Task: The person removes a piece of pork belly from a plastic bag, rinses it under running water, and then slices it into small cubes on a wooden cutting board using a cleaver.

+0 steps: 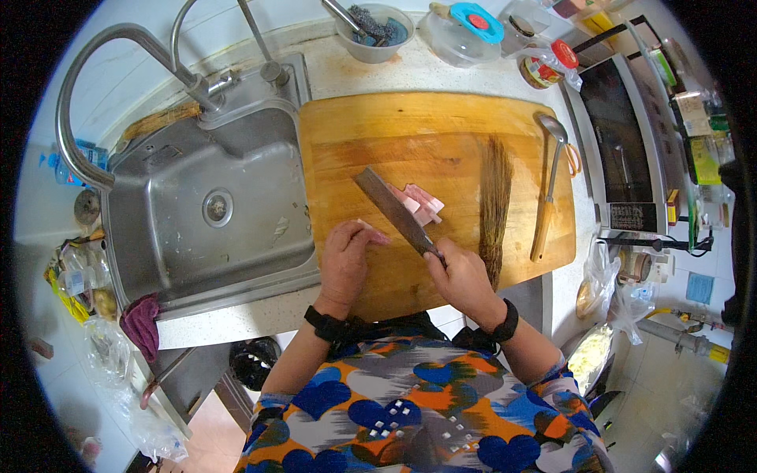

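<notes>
My right hand [464, 273] grips the handle of a cleaver [395, 210], its blade pointing up and left over a wooden cutting board [378, 121]. Just right of the blade lie several cut slices of pale pink meat [427, 203], partly hidden behind it. Left of the blade, my left hand [346, 254] holds a small piece of raw meat [377, 236] by the fingertips, close to the board. The fingers cover part of that piece.
A whisk-like bundle of thin brown sticks [495, 207] and a wooden-handled ladle [551, 177] lie on the board's right side. A steel sink [171, 248] adjoins at left. Behind stand a bowl with a scrubber [374, 50], a plastic container [455, 44] and a red-lidded jar [547, 66]. A microwave [618, 142] is at right.
</notes>
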`<move>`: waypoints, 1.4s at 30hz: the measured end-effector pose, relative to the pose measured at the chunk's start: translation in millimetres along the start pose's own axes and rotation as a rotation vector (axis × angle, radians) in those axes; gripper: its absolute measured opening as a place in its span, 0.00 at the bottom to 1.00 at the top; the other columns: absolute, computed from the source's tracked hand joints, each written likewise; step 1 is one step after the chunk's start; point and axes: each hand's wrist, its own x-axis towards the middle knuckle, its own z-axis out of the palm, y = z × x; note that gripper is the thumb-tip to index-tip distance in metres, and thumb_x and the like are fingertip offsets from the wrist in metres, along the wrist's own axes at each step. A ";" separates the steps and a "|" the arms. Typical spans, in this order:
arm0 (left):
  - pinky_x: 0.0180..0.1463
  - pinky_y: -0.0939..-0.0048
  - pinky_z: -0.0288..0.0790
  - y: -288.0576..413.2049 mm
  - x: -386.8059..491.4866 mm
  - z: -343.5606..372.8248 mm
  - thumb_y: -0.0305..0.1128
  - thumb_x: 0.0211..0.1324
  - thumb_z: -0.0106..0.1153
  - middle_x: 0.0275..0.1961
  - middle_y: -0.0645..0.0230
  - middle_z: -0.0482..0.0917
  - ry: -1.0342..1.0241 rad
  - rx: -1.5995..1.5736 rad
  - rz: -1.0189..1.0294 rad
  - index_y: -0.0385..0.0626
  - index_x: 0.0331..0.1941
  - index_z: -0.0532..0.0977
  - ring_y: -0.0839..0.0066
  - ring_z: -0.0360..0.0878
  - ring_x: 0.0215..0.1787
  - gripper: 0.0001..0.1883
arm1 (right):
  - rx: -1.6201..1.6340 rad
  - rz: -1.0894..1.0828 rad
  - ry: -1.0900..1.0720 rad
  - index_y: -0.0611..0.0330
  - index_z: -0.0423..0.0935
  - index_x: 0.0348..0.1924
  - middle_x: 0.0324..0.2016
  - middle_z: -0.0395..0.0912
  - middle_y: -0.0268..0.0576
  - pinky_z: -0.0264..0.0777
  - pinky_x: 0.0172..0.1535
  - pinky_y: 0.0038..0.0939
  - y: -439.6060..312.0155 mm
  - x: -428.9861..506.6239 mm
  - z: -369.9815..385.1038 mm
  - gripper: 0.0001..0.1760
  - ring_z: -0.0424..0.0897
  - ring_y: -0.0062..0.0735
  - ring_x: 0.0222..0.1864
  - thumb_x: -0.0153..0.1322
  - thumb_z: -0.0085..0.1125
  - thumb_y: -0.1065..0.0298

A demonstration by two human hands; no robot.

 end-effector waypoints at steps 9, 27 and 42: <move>0.48 0.63 0.71 3.7 -0.9 -4.3 0.23 0.45 0.55 0.40 0.63 0.78 0.140 0.168 0.066 0.42 0.34 0.78 0.60 0.75 0.45 0.10 | -0.139 -0.051 -0.122 0.63 0.69 0.30 0.19 0.75 0.56 0.71 0.27 0.50 -21.7 -9.4 -15.3 0.13 0.78 0.57 0.24 0.72 0.50 0.61; 0.46 0.64 0.71 -0.3 -0.7 -1.5 0.23 0.43 0.56 0.38 0.64 0.77 0.090 0.061 0.018 0.47 0.33 0.79 0.62 0.75 0.44 0.10 | -0.257 -0.123 -0.241 0.65 0.70 0.28 0.16 0.74 0.57 0.70 0.24 0.49 -25.5 20.1 -17.7 0.17 0.77 0.57 0.21 0.72 0.52 0.57; 0.50 0.62 0.70 1.6 -3.6 -2.9 0.22 0.45 0.54 0.45 0.61 0.76 0.038 0.025 -0.079 0.41 0.36 0.78 0.59 0.74 0.47 0.12 | -0.138 -0.088 -0.120 0.66 0.72 0.31 0.18 0.75 0.60 0.70 0.24 0.48 -22.0 43.9 20.1 0.18 0.77 0.58 0.21 0.71 0.55 0.57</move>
